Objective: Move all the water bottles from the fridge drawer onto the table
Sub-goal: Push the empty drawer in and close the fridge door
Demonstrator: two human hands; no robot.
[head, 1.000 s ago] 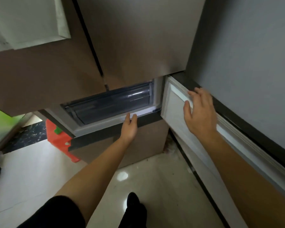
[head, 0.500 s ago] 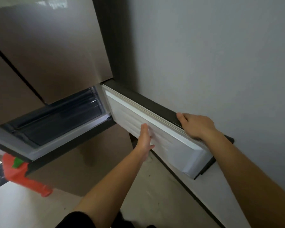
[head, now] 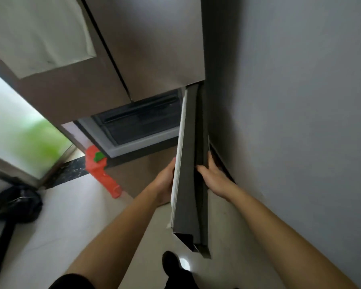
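Swung wider than half a second ago, the door (head: pixel 189 163) now stands edge-on between both hands. Left hand (head: pixel 165 180) lies flat on its white inner face; right hand (head: pixel 214 178) curls around its outer edge. Beyond, the drawer (head: pixel 140 122) sits shut in the fridge (head: pixel 146 49). No bottles or table show; every transfer appears left to do.

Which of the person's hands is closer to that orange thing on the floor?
Left. The left hand rests on the white inner face of the open fridge door, on the side facing the orange thing. The right hand is on the door's far side, by the wall.
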